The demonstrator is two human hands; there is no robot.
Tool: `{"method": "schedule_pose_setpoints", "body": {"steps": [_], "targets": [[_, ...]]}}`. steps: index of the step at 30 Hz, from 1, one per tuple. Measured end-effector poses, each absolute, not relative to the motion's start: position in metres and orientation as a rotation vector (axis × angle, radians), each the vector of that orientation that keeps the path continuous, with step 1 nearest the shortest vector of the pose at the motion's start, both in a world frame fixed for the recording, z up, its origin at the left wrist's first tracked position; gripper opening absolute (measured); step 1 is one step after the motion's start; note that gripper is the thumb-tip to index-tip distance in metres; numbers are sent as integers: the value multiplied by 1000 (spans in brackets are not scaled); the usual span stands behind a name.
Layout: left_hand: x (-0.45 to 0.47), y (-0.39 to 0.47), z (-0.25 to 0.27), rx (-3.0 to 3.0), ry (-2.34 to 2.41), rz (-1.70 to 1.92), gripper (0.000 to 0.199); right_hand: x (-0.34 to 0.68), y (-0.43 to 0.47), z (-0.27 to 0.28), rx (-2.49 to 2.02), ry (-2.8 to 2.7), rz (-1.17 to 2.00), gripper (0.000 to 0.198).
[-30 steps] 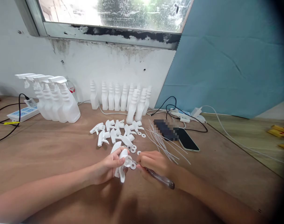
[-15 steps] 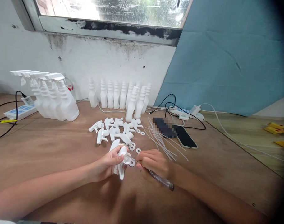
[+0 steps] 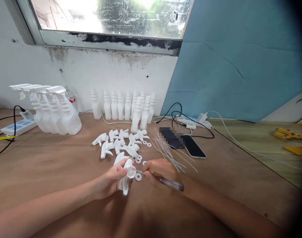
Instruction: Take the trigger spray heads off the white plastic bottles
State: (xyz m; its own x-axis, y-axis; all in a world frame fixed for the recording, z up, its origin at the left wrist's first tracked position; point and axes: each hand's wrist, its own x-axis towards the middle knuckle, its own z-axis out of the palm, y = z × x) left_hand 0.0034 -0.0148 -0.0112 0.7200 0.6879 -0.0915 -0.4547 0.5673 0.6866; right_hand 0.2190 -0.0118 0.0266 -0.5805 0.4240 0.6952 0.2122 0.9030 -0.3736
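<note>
My left hand [image 3: 110,180] is closed round a white trigger spray head [image 3: 128,175], its round collar turned to the right. In my right hand [image 3: 161,170] is a screwdriver [image 3: 170,183] with a clear, dark-tinted handle. The thin metal shaft reaches left to the mouth of the collar; how deep the tip goes I cannot make out. Just below the shaft lies a white ring washer [image 3: 138,177], and more washers [image 3: 139,159] lie behind my hands. Beyond my left hand several loose spray heads [image 3: 118,145] lie in a group.
Thin white tubes [image 3: 168,152] lie in a loose bundle beside a phone [image 3: 195,146]. White bottles without heads [image 3: 113,107] stand along the wall. Bottles with spray heads [image 3: 64,115] stand at left, near a power strip [image 3: 18,126]. Cables [image 3: 203,136] trail at right.
The view has shifted a little, so the whole scene sits lower and slightly left. The screwdriver's handle is tilted closer to level, its shaft still at the collar. Both grips stay the same.
</note>
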Motion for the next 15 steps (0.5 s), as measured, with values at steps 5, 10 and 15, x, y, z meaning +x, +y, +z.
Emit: {"method": "schedule_pose_setpoints", "body": {"steps": [5,10,15], "targets": [[2,-14,-10,688,360,667,39,224,-12,33,-700,-2121,818,28],[2,-13,-12,691,383,661,38,223,-17,49,-749,-2303,741,25],[2,-13,-15,745,334,622,38,221,-16,43,-766,-2136,907,29]]}}
